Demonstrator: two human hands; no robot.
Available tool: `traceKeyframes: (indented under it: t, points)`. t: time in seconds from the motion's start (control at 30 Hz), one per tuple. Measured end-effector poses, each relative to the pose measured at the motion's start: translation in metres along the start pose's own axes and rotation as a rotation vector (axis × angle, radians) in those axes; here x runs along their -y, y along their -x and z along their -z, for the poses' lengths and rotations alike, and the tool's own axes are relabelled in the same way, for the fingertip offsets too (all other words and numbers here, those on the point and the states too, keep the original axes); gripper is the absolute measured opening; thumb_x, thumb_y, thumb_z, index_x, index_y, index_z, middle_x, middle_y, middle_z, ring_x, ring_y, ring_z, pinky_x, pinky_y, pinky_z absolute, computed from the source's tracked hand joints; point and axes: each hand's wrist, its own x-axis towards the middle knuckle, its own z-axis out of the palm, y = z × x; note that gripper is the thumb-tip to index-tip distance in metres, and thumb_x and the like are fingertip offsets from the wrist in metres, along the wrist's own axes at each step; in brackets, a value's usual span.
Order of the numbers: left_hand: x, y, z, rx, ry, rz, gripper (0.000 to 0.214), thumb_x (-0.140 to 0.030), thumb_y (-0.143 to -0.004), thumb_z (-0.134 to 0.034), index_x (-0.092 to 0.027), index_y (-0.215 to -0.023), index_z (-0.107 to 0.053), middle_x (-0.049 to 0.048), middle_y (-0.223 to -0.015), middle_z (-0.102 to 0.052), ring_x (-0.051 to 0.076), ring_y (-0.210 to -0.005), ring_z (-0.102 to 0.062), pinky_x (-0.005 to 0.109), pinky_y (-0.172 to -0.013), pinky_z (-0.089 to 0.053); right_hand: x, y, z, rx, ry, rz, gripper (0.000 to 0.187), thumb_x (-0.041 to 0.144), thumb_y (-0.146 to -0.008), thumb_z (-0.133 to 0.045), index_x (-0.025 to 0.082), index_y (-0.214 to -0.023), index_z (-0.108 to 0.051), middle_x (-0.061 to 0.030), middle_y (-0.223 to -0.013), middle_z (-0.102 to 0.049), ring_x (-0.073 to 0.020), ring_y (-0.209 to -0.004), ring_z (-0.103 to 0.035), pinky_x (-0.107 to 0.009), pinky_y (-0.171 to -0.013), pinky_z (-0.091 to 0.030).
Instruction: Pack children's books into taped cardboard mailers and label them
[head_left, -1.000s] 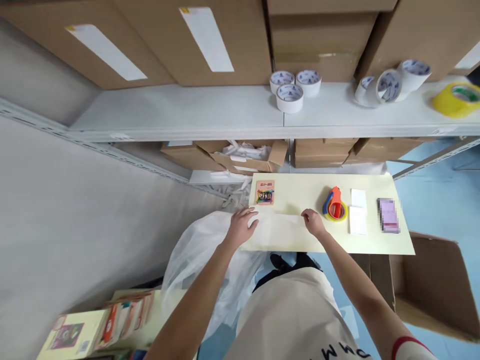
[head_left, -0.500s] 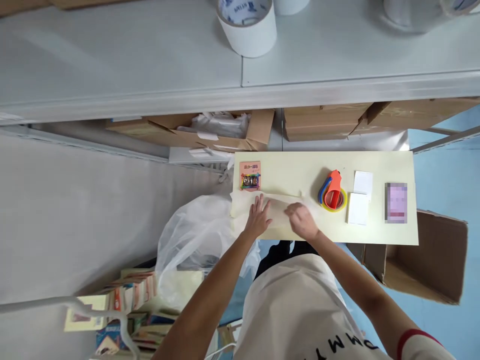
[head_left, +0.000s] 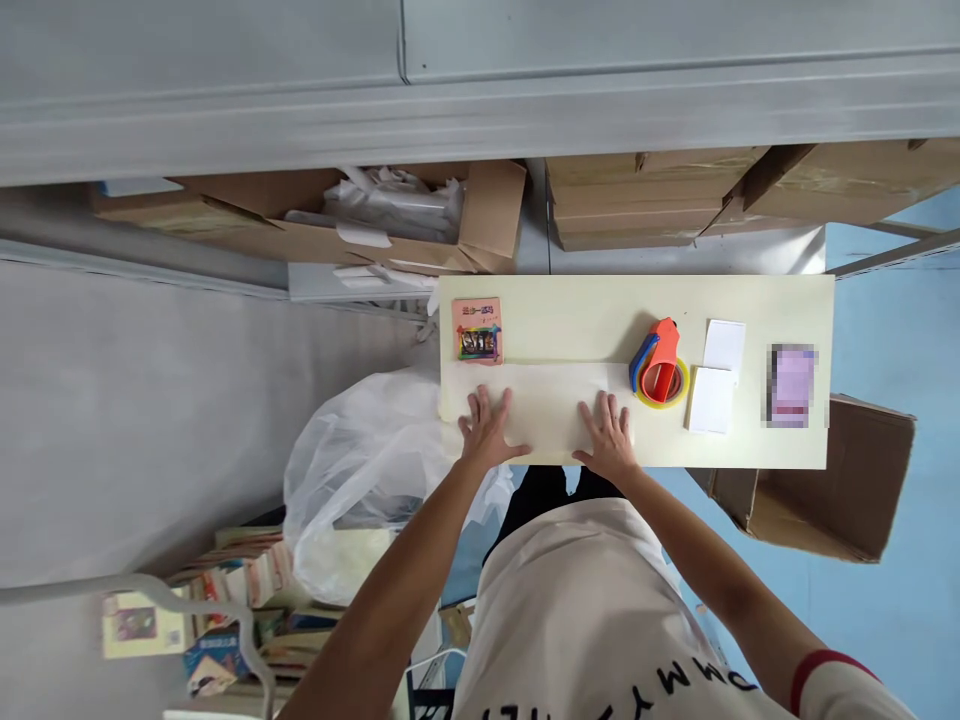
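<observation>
A pale, thin sheet lies flat along the front of the cream table. My left hand rests spread on its left part, fingers apart. On the right part, my right hand presses down in the same way, also with its fingers spread. Just beyond my left hand sits a small pink booklet with a rainbow-framed picture. An orange and blue tape dispenser with a yellow-edged tape roll is to the right of the sheet, close to my right hand.
Two white card stacks and a blurred purple item lie on the table's right. A grey shelf runs above cardboard boxes. Translucent plastic sheeting hangs at left, above piled books. An open carton stands at right.
My right hand has gone from closed to spread flat on the sheet. The sheet now lies smoother. My left hand has spread wider, and the view has tilted down, with the tape rolls out of sight.
</observation>
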Motion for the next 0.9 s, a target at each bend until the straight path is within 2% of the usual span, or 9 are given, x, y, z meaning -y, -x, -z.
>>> traceKeyframes:
  t: [0.13,0.27,0.43,0.5,0.57,0.67,0.73,0.83,0.9]
  points:
    - [0.007,0.013,-0.009,-0.007,0.015,0.026,0.123,-0.058,-0.059,-0.079,-0.024,-0.156,-0.010,0.0247,-0.161,0.008,0.048,-0.147,0.004,0.069,-0.107,-0.022,0.001,0.006,-0.001,-0.046,0.020,-0.020,0.082,0.033,-0.081,-0.069,0.019,-0.151,-0.029,-0.0209,-0.160,-0.020,-0.0354,-0.148,-0.016,-0.057,-0.114,-0.019]
    - [0.008,0.019,-0.011,-0.045,0.066,0.025,0.123,-0.054,-0.056,-0.082,-0.025,-0.155,-0.015,0.0230,-0.162,0.006,0.048,-0.147,0.005,0.070,-0.109,-0.016,0.013,-0.001,0.017,-0.079,0.072,-0.089,0.055,0.018,-0.084,-0.062,0.017,-0.137,-0.049,-0.0206,-0.148,-0.043,-0.0343,-0.135,-0.039,-0.050,-0.103,-0.037]
    - [0.015,0.014,0.015,-0.283,0.234,-0.084,0.093,-0.055,-0.072,-0.070,-0.017,-0.149,-0.033,0.0207,-0.163,-0.007,0.039,-0.150,-0.004,0.060,-0.115,-0.016,0.051,-0.044,0.045,-0.208,0.002,-0.012,0.037,0.019,-0.087,-0.055,0.019,-0.123,-0.061,-0.0170,-0.130,-0.059,-0.0300,-0.116,-0.054,-0.046,-0.098,-0.044]
    - [0.024,0.001,0.033,-0.413,0.329,-0.092,0.077,-0.051,-0.080,-0.062,-0.018,-0.145,-0.038,0.0177,-0.162,-0.015,0.035,-0.149,-0.013,0.053,-0.117,-0.021,0.071,-0.075,0.047,-0.223,-0.114,0.036,0.037,0.020,-0.085,-0.056,0.018,-0.122,-0.062,-0.0156,-0.128,-0.061,-0.0282,-0.116,-0.056,-0.044,-0.101,-0.045]
    - [0.037,-0.020,0.051,-0.491,0.430,-0.064,0.066,-0.044,-0.083,-0.059,-0.018,-0.142,-0.042,0.0160,-0.158,-0.028,0.032,-0.146,-0.026,0.046,-0.115,-0.028,0.089,-0.110,0.043,-0.215,-0.287,-0.001,0.041,0.024,-0.082,-0.060,0.017,-0.123,-0.061,-0.0144,-0.128,-0.061,-0.0266,-0.117,-0.058,-0.041,-0.100,-0.047]
    - [0.057,-0.060,0.070,-0.421,0.619,0.008,0.053,-0.036,-0.080,-0.062,-0.018,-0.129,-0.053,0.0155,-0.134,-0.057,0.031,-0.125,-0.052,0.042,-0.103,-0.042,0.111,-0.156,0.030,-0.211,-0.610,-0.225,0.047,0.029,-0.078,-0.065,0.018,-0.124,-0.059,-0.0131,-0.125,-0.065,-0.0250,-0.111,-0.063,-0.038,-0.090,-0.054]
    - [0.067,-0.083,0.076,-0.351,0.780,0.018,0.034,-0.030,-0.078,-0.063,-0.017,-0.110,-0.062,0.0120,-0.109,-0.068,0.027,-0.106,-0.061,0.039,-0.094,-0.046,0.120,-0.175,0.023,-0.243,-0.802,-0.295,0.045,0.028,-0.076,-0.066,0.018,-0.119,-0.061,-0.0113,-0.117,-0.069,-0.0241,-0.106,-0.066,-0.036,-0.085,-0.055]
    - [0.076,-0.103,0.080,-0.317,0.962,-0.001,0.013,-0.022,-0.073,-0.064,-0.017,-0.085,-0.065,0.0060,-0.084,-0.068,0.021,-0.083,-0.062,0.035,-0.083,-0.047,0.130,-0.188,0.019,-0.263,-0.992,-0.202,0.036,0.026,-0.069,-0.071,0.020,-0.104,-0.066,-0.0057,-0.100,-0.074,-0.0232,-0.097,-0.067,-0.035,-0.082,-0.055]
    - [0.078,-0.105,0.083,-0.319,1.018,-0.045,0.011,-0.022,-0.072,-0.064,-0.016,-0.081,-0.066,0.0031,-0.077,-0.065,0.018,-0.075,-0.061,0.031,-0.076,-0.047,0.133,-0.187,0.022,-0.281,-1.064,-0.135,0.036,0.025,-0.066,-0.074,0.022,-0.101,-0.067,-0.0041,-0.100,-0.073,-0.0229,-0.096,-0.065,-0.035,-0.082,-0.055]
